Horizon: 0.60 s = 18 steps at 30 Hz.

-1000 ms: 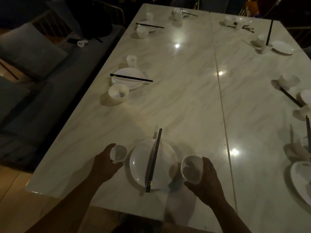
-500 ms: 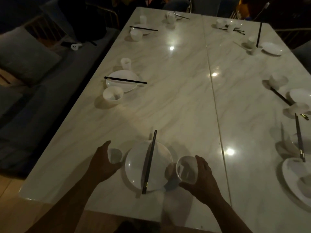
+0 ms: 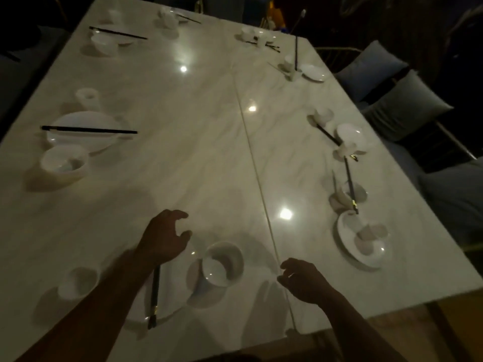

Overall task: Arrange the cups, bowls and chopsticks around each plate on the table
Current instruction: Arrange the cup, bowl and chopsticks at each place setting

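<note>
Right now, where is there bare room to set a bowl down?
Widest bare patch: the middle of the pale marble table, between the white round plate crossed by black chopsticks and the centre seam. A narrower strip runs between that seam and the right-edge white plate. Crowded: that right edge, and around the near white bowl.

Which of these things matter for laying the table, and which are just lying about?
Job: nearest cup, bowl, chopsticks, plate; also left-side plate and right-side plate with their pieces.
Lying about: blue cushion, grey cushion beside the table.
</note>
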Motion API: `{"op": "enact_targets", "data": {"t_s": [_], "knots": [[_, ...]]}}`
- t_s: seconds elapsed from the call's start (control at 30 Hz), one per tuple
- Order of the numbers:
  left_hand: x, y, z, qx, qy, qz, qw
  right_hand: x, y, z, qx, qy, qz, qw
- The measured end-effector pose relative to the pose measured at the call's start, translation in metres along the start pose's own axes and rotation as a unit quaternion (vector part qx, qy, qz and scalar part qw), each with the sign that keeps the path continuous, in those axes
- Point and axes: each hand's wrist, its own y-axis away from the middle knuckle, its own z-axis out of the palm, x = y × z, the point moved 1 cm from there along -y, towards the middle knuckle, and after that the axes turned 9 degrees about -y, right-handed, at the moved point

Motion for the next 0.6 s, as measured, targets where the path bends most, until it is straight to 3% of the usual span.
{"op": "enact_targets", "data": {"t_s": [0.23,0.6], "knots": [[0.092,-0.038,0.055,-0.035,-0.011,0.047,0.998,0.076,-0.018,-0.073,0.05,-0.013,0.003,0.999],[0.273,-0.047,0.178,-0.056,-0.022,0.008,0.998,0.198,-0.059,-0.228,0.122,-0.034,-0.1,0.987]]}}
